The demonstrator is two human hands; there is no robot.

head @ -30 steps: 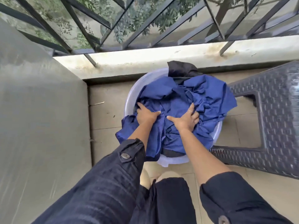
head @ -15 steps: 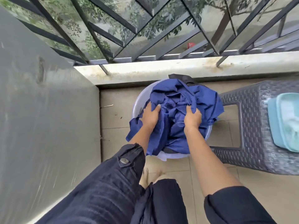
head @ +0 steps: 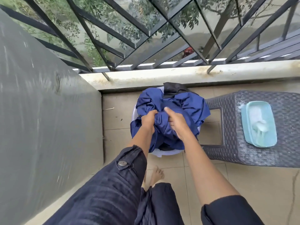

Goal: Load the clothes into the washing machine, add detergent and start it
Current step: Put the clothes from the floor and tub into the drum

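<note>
A bundle of blue clothes [head: 186,104] with a dark garment [head: 173,89] at its far side fills a pale round tub [head: 164,154] on the balcony floor. My left hand [head: 148,119] grips the blue cloth at the bundle's near left. My right hand [head: 176,123] grips the same bundle just to the right, fingers curled into the fabric. A light blue tub of detergent powder [head: 259,123] with a scoop in it sits on a dark woven stool [head: 276,155] at the right. No washing machine shows.
A grey wall [head: 45,127] runs close along the left. A low parapet [head: 178,75] with a black metal railing stands behind the tub. My bare foot [head: 155,175] is on the tiled floor just before the tub.
Both hands have gathered the blue cloth inward and bunched it together, and the bundle has risen in the tub. The view has shifted, bringing the stool and detergent tub into sight.
</note>
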